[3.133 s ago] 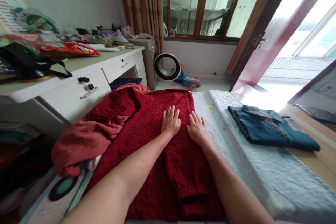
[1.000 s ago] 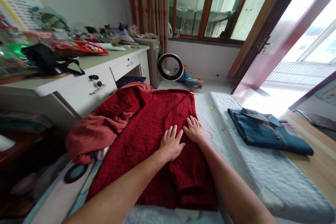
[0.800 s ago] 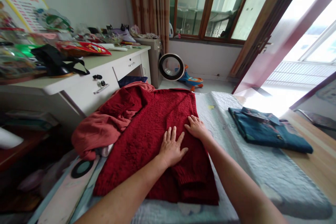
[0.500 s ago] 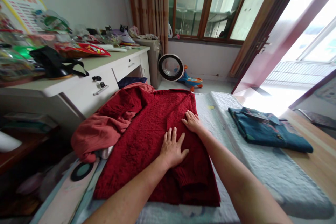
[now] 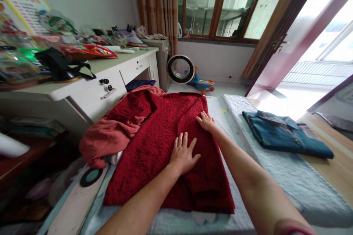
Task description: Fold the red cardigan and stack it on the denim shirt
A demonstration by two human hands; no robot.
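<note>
A dark red knitted sweater point(image 5: 154, 143) lies spread on the pale quilted bed point(image 5: 248, 147), one sleeve folded down over its front. My left hand point(image 5: 184, 154) lies flat on the middle of the sweater, fingers stretched out. My right hand point(image 5: 205, 121) rests farther up near the sweater's right edge, fingers flat on the knit. Neither hand holds anything. A lighter red garment point(image 5: 107, 137) lies bunched against the sweater's left side.
A folded dark blue garment point(image 5: 284, 136) lies on the bed's right side, by a wooden edge point(image 5: 336, 161). A cluttered white desk point(image 5: 82, 84) with drawers stands left. A round fan point(image 5: 180, 69) and a toy point(image 5: 202, 83) sit on the floor by the window.
My left hand slid down the sweater toward me, and my right hand moved up toward the sweater's far right edge. The hands, side by side before, are now apart.
</note>
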